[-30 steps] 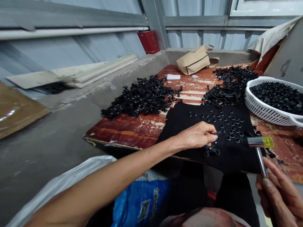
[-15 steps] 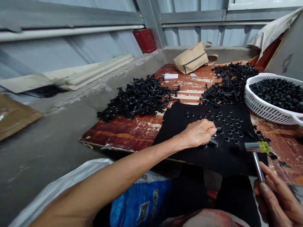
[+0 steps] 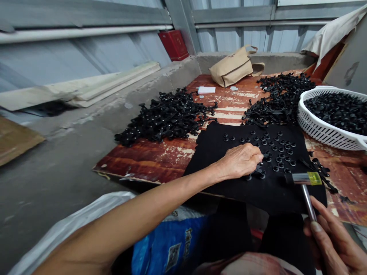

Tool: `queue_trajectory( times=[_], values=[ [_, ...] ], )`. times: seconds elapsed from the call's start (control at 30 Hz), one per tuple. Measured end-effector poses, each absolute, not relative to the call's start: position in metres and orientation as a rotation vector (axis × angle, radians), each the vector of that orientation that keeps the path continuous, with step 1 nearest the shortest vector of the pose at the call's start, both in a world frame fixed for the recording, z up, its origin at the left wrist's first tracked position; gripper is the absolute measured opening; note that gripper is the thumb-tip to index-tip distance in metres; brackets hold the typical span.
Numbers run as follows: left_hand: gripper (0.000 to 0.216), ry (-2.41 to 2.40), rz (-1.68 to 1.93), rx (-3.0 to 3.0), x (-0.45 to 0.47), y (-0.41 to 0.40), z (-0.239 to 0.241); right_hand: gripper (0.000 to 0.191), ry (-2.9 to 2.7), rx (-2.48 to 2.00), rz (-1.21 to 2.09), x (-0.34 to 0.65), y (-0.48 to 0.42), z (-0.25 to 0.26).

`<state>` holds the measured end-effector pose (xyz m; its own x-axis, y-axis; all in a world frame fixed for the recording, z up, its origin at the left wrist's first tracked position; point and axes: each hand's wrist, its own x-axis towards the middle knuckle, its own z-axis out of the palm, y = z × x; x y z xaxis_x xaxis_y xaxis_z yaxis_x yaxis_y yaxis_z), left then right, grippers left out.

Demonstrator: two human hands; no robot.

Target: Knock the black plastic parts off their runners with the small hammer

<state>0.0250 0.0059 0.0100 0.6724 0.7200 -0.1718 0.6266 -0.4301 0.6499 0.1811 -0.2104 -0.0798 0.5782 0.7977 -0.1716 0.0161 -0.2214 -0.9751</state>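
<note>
Over the black mat [image 3: 223,191], my left hand [image 3: 243,160] is pinched on a small black plastic strip [image 3: 266,155], whose tip sticks out past the fingers toward a round piece. Most of what it grips is hidden by the fingers. Several small black round pieces [image 3: 281,156] with raised centres stand on the mat beyond that hand. Close by its fingertips another black strip [image 3: 259,173] rests on a round piece. My right hand [image 3: 329,233] is wrapped round the metal handle of a mallet [image 3: 304,178] with one black end and one clear yellow end, its head above the mat's right part.
A heap of black plastic parts [image 3: 169,118] lies at the table's left, another heap [image 3: 278,99] at the back right. A white basket [image 3: 323,126] full of black pieces stands on the right. Behind are a beige bag [image 3: 232,68] and white paper [image 3: 206,89].
The mallet and my right hand have shifted slightly left and a little lower. My left hand stays in nearly the same spot, still pinched. The view has shifted slightly.
</note>
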Motion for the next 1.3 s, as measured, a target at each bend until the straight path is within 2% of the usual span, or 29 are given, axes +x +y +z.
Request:
queue_trajectory(
  times=[0.57,0.8,1.3],
  values=[
    [0.028,1.065,0.177,2.179,0.025,0.005,0.006,0.046,-0.597,-1.617,0.918,0.179,-0.210,-0.074],
    [0.024,1.037,0.197,2.132,0.024,0.009,0.002,0.048,-0.651,-1.620,0.803,0.177,-0.213,-0.082],
    [0.026,1.054,0.175,2.154,0.024,0.008,0.004,0.048,-0.630,-1.593,0.844,0.176,-0.213,-0.081]
  ],
)
